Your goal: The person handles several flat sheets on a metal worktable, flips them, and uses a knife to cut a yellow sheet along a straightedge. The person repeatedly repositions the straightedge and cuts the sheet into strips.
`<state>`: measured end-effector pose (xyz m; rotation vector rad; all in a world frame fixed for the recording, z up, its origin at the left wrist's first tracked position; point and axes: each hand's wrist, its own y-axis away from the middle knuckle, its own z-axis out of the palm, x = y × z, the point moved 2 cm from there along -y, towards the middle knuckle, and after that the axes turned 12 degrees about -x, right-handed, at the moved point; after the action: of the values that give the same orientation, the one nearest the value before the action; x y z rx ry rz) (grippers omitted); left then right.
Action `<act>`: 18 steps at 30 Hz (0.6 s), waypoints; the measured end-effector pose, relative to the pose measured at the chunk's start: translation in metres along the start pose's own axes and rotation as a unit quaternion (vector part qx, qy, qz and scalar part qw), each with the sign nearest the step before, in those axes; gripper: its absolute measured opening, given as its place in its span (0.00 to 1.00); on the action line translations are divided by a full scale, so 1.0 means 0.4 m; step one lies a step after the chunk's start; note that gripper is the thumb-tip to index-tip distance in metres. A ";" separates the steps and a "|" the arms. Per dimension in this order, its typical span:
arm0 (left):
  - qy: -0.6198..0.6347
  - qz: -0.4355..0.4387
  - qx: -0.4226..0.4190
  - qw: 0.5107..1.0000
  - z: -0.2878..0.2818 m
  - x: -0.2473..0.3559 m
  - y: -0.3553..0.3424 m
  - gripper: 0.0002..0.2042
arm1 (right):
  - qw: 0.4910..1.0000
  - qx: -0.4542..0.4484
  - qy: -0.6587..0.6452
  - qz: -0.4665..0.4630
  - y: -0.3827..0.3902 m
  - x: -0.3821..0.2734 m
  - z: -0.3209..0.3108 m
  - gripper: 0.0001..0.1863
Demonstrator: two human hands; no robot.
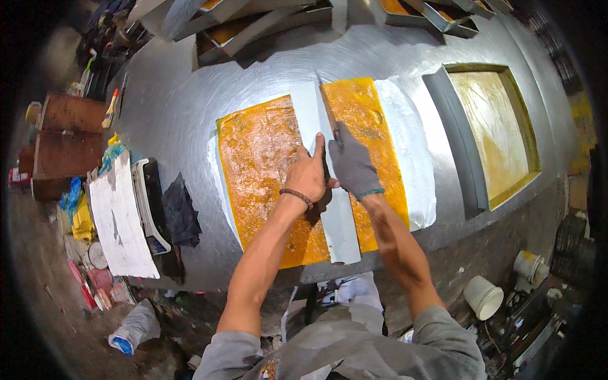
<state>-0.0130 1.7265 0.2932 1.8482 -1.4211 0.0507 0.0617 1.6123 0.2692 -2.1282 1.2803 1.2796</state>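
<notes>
A wide amber, glossy slab (259, 171) lies on the metal table, with a pale grey flat strip (342, 231) running lengthwise across it. My bare left hand (307, 174), a dark bracelet at the wrist, presses on the strip, its index finger stretched forward and its thumb toward the right hand. In a grey glove, my right hand (354, 161) closes around a knife (329, 107). The long thin blade points away from me along the strip's right edge. White film (405, 152) shows from under the slab on both sides.
On the right of the metal table (190, 82) sits a rectangular metal frame (459, 136). Several metal frames (253, 31) are piled at the far edge. A scale (151, 209), white board (120, 215), black sheet (182, 212) and brush (113, 107) lie left. White buckets (483, 297) stand below right.
</notes>
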 end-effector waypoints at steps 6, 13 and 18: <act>0.051 -0.015 -0.008 0.999 -0.018 -0.002 0.021 0.56 | 0.989 -0.040 -0.095 0.104 0.006 -0.036 -0.030 0.32; 0.111 0.037 0.015 0.993 -0.006 -0.029 0.033 0.56 | 0.977 -0.036 -0.201 0.059 -0.015 0.038 -0.005 0.41; 0.140 0.049 0.023 0.989 -0.011 -0.036 0.044 0.55 | 0.978 -0.025 -0.202 0.045 -0.015 0.033 0.002 0.40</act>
<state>-0.0312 1.7394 0.2991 1.7280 -1.3204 0.3824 0.0685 1.6092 0.2568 -1.7310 1.1845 1.6902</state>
